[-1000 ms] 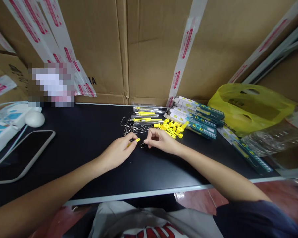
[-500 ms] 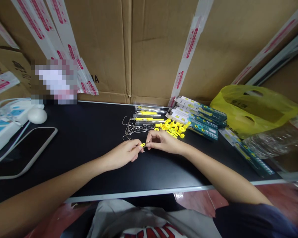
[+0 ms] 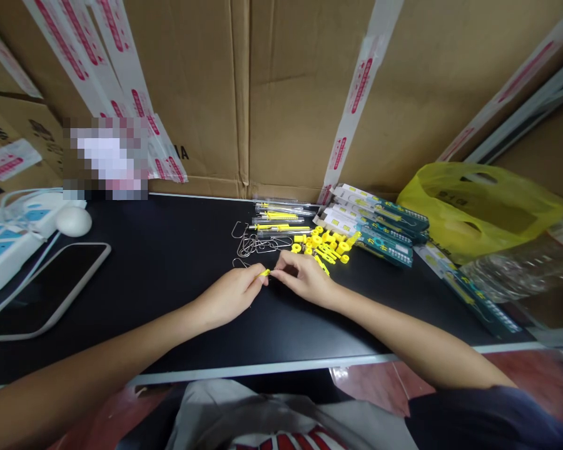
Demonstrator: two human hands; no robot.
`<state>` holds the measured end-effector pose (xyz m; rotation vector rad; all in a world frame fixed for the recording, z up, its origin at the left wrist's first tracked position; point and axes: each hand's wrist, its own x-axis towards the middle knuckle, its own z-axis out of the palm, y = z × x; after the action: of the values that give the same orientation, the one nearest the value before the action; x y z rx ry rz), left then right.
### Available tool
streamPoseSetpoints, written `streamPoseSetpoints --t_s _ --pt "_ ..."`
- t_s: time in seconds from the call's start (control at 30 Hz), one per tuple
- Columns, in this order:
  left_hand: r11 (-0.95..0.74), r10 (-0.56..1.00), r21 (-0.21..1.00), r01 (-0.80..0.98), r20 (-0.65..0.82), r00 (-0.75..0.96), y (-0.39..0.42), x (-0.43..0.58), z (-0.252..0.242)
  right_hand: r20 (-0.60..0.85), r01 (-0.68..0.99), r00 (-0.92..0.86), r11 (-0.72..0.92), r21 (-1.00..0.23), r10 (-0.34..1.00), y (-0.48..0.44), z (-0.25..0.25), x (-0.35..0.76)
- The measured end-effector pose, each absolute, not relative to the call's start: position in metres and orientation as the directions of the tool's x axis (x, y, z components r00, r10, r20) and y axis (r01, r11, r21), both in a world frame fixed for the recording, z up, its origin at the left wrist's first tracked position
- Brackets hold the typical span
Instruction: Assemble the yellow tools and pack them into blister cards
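Observation:
Above the black tabletop, my left hand [image 3: 232, 292] pinches a small yellow plastic piece [image 3: 264, 272] between thumb and fingers. My right hand [image 3: 304, 278] is closed in a pinch right beside it, fingertips almost at the yellow piece; what it grips is too small to make out. Just beyond my hands lies a tangle of bent metal wire hooks [image 3: 248, 245]. Loose yellow plastic parts [image 3: 331, 242] are heaped to the right of the hooks. Behind them are clear tubes with yellow scales inside [image 3: 279, 216].
Green and white boxes [image 3: 385, 240] are stacked at the right, near a yellow plastic bag [image 3: 450, 231] and a clear plastic bottle [image 3: 502, 275]. On the left lie a phone [image 3: 47, 290] and a power strip [image 3: 16, 244] with cables. Taped cardboard [image 3: 286, 94] stands along the back edge.
The yellow piece has turned in my left fingers and shifted slightly left. My right hand has moved a little left and down, still pinching. A metal end below my left fingers no longer shows.

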<state>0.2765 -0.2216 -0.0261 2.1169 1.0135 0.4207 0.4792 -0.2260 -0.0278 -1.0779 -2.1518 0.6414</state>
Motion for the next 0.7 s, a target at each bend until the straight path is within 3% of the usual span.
streamPoseSetpoints --t_s 0.3,0.43,0.57,0.7 --pt "-0.432 0.783 0.698 0.571 -0.024 0.622 -0.223 0.278 -0.028 0.331 0.523 -0.396 0.506 -0.686 0.857 -0.231 -0.028 0.474" --pt "-0.4 0.774 0.749 0.528 -0.032 0.632 -0.225 0.277 -0.026 0.281 0.489 -0.403 0.465 -0.738 0.871 -0.229 -0.028 0.475" --pt "-0.286 0.755 0.814 0.505 -0.133 0.642 -0.225 0.275 -0.022 0.215 0.442 -0.469 0.438 -0.783 0.857 -0.224 -0.022 0.48" --pt "-0.314 0.738 0.79 0.526 -0.146 0.659 -0.224 0.273 -0.019 0.144 0.52 -0.575 0.495 -0.696 0.806 -0.221 -0.008 0.486"
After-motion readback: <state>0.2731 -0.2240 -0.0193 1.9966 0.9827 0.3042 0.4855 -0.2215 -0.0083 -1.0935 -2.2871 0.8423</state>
